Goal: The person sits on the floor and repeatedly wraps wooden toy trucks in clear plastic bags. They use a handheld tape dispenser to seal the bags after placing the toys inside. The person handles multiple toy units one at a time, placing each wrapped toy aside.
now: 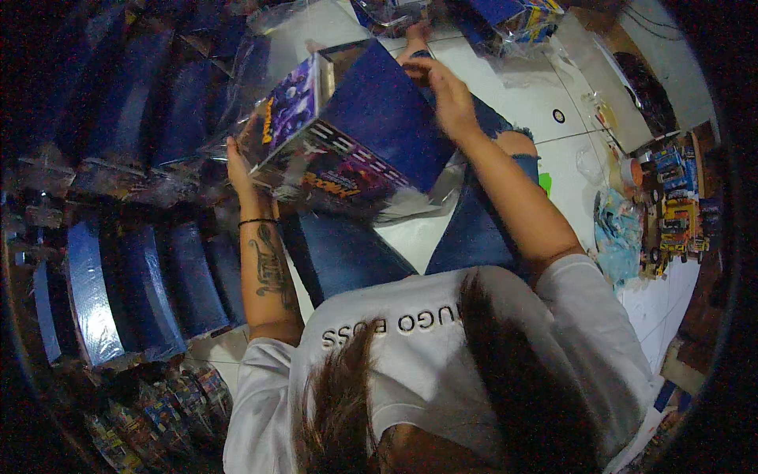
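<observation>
A dark blue cardboard box with purple printed side panels is tilted in front of me above my legs. One end shows an open, lighter interior. Clear plastic film lies around the box's lower side and spreads out past its left. My left hand grips the box's left side through the film, its thumb up and the other fingers partly hidden. At the upper right edge of the box is my right hand, its fingers loosely bent and apart, slightly blurred. Whether its fingertips touch the box I cannot tell.
Rows of similar blue boxes in plastic stand at the left. Several wrapped packages sit at lower left. Another blue box in film lies at the far right. Small toy vehicles and light-blue plastic are at the right. A roll of tape stands nearby.
</observation>
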Available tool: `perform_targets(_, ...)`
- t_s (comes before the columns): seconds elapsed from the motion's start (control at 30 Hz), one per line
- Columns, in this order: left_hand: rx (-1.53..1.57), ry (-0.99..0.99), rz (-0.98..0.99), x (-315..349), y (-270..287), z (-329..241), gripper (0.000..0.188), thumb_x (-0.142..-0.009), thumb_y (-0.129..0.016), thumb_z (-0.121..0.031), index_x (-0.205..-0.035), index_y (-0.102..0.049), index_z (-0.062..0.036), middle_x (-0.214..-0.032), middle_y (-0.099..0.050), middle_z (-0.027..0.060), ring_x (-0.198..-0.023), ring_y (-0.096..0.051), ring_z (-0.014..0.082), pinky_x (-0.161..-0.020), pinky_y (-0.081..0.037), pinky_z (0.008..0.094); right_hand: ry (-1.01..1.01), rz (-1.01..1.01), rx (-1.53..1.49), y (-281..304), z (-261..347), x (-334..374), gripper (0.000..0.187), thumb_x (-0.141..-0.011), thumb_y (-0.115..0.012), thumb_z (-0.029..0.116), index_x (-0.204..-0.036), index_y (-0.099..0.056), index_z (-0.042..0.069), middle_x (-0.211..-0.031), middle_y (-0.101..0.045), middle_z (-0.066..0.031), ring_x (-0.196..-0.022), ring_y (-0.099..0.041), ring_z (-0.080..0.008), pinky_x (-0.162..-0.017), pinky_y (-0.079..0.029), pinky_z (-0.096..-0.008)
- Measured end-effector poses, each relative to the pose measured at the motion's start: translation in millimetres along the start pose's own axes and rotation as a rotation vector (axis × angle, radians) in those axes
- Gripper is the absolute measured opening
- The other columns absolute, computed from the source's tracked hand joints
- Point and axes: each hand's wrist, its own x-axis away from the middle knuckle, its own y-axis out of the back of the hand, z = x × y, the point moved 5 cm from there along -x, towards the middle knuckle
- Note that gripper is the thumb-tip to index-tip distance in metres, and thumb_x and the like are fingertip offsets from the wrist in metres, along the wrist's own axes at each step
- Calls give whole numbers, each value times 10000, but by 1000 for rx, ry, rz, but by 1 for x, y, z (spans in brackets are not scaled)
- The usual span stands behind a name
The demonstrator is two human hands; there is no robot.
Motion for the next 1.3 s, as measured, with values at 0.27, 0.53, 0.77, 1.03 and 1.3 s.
perform_targets(0.27, 96, 4, 50, 12, -2, -9, 560, -899, -501, -546, -1108, -591, -34, -1078, -602, 94, -938, -613, 247, -816, -498, 377, -764, -154, 439, 8, -58, 64, 525, -971, -414, 440, -1073, -647, -19, -1044, -670, -146, -964, -625, -245, -916, -424, -327)
perform_targets(0.53, -223, -374, -131, 98, -58, -31, 503, -974, -430, -406, -899, -651, 40, -849, -630, 59, -745, -534, 165, -694, -442, 333, 24, 259, 215, 22, 49, -11, 620, -715, -783, 397, -1219, -574, 102, -1177, -602, -119, -1134, -545, -230, -982, -398, -359)
perform_targets(0.77, -350, -322, 39, 166, -79, -24, 463, -1000, -327, -292, -1046, -645, 41, -972, -665, 167, -870, -601, 259, -807, -430, 340, 6, -145, 328, 89, 181, -54, 243, -849, -681, 217, -980, -666, 14, -898, -681, -80, -886, -635, -181, -829, -498, -320)
perform_targets(1.03, -311, -536, 60, 194, -90, -33, 438, -995, -325, -270, -1116, -622, 28, -1061, -645, 176, -924, -597, 257, -830, -437, 359, -142, 165, 971, 22, 197, -93, 327, -830, -670, 164, -1133, -622, 50, -1151, -623, -103, -1121, -543, -196, -910, -455, -343)
perform_targets(1.3, -302, -1048, -297, 225, -101, -69, 518, -975, -385, -391, -1324, -441, -12, -1337, -463, 170, -1211, -434, 352, -1060, -273, 434, 355, 1288, 1207, -119, 169, -88, 318, -739, -698, 153, -1037, -651, 51, -998, -645, -161, -954, -606, -331, -799, -467, -439)
